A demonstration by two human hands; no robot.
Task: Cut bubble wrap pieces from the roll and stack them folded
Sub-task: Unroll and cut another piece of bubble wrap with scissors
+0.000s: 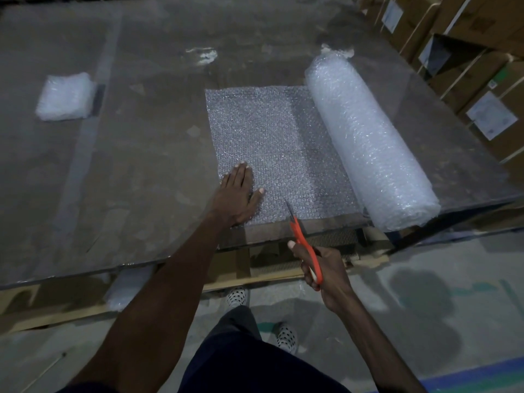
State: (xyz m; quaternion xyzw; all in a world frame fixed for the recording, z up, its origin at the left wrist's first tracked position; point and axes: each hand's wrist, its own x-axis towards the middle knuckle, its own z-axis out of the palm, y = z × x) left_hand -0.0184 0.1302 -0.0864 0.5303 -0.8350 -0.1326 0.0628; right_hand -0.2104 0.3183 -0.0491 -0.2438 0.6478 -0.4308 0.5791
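A fat roll of bubble wrap point(368, 143) lies on the right of the table, with a sheet point(266, 131) unrolled flat to its left. My left hand point(238, 194) presses flat on the sheet's near left corner, fingers straight. My right hand point(320, 268) grips orange-handled scissors point(304, 245) just off the table's near edge; the blade tips sit over the sheet's near edge, right of my left thumb. A stack of folded bubble wrap pieces point(65, 97) rests at the far left of the table.
The table point(147, 154) has a glossy, clear-covered top that ends just before my legs. Cardboard boxes point(465, 43) with labels are stacked at the right, close behind the roll. More bubble wrap point(124, 290) shows under the table's near edge. My feet stand on a grey floor.
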